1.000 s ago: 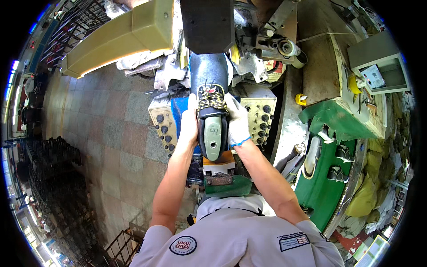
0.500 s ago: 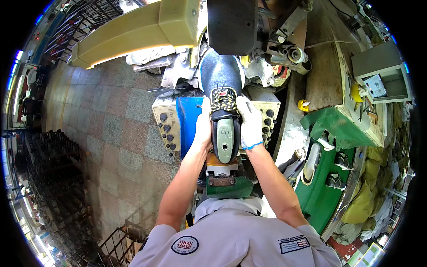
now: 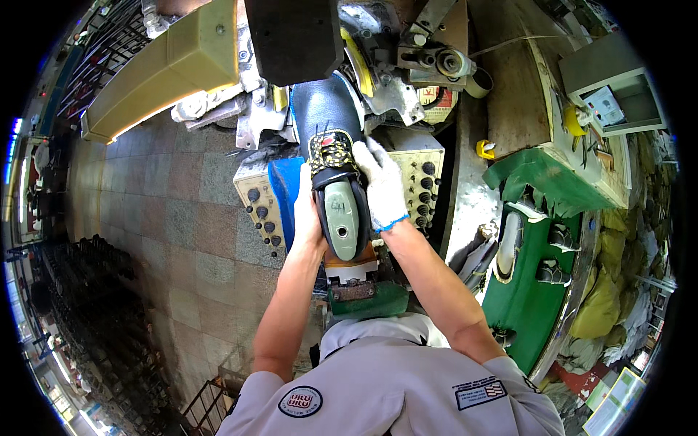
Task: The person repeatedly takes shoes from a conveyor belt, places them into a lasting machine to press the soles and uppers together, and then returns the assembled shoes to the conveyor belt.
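A dark leather shoe [image 3: 327, 109] with black-and-yellow laces sits on a grey-green last [image 3: 340, 211], its heel end toward me. Its toe lies between the metal clamps of a machine, below a dark block [image 3: 294, 40]. Along the left side of the shoe, my left hand [image 3: 306, 211] grips it in a white glove. On the opposite side, my right hand [image 3: 382, 185], in a white glove with a blue cuff, presses against the shoe near the laces. The inner fingers of both hands are partly hidden by the shoe.
Control boxes with black knobs [image 3: 422, 189] flank the machine, a blue panel [image 3: 283, 196] beside the left one. A yellow curved guard [image 3: 167, 73] juts out at upper left. At right, a green bench [image 3: 523, 291] bears several shoes. Dark racks [image 3: 94, 305] stand at lower left.
The machine and shoe now appear farther left in view, and the shoe looks slightly tilted. Both hands stay on its sides; my right hand's fingers look more spread.
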The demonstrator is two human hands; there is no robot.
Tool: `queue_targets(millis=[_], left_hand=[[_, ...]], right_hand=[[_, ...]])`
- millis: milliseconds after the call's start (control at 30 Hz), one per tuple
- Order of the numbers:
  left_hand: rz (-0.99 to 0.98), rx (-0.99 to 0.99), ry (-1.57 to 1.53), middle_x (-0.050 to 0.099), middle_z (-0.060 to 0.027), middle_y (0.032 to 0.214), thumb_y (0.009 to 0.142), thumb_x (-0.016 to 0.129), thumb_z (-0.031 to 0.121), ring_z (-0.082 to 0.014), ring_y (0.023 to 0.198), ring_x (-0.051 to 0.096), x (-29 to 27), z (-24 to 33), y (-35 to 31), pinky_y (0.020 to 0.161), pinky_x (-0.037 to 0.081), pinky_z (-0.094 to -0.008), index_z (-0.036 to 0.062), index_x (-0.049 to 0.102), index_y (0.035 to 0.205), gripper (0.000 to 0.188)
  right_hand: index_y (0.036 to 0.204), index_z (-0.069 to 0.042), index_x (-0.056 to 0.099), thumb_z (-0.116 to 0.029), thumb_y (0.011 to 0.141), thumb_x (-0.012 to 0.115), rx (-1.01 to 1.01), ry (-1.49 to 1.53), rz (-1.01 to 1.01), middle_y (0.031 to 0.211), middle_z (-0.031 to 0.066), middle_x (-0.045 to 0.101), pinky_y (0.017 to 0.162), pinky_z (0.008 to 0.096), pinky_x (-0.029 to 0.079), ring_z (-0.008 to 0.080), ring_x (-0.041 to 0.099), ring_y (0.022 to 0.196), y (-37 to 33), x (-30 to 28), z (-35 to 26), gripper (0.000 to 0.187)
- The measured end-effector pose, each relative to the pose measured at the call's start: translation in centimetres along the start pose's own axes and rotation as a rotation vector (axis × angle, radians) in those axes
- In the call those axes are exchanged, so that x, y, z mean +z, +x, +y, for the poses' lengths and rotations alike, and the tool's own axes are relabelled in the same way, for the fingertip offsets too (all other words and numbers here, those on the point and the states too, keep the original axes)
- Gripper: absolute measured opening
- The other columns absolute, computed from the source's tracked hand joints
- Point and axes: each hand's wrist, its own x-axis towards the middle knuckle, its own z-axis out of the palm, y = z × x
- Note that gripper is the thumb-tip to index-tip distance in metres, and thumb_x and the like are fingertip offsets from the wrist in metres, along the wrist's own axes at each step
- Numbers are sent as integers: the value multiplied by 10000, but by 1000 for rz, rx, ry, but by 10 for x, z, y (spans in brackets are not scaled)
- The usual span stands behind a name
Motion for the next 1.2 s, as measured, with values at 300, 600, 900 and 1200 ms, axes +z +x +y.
queue_targets(millis=[300,600,900,1200], left_hand=[[6,-14,132,684,-86,1160,1068,365,525,-204,990,678,-9,2,11,872,563,-346,84,578,1329,554],[2,-66,280,701,-93,1157,1063,376,541,-191,965,689,-21,17,13,868,566,-351,66,589,1329,585],[66,-90,480,713,-85,1119,1018,441,608,-173,930,688,-11,36,8,821,566,-344,69,638,1272,627],[29,-85,352,714,-87,1071,1035,415,591,-169,888,685,-18,29,13,807,558,-327,52,644,1242,621]], right_hand=[[1545,-33,376,-284,995,635,-64,160,-91,1467,97,508,1105,305,378,167,496,1290,6,1,13,657],[1272,19,650,-337,993,643,-113,35,79,1162,51,677,955,288,471,132,603,1040,0,5,33,452],[1249,-20,660,-408,977,658,-9,267,68,1100,38,691,848,297,529,132,644,946,2,8,39,474],[1138,-3,698,-374,993,656,25,291,69,1048,28,694,831,279,511,110,610,908,-3,11,34,400]])
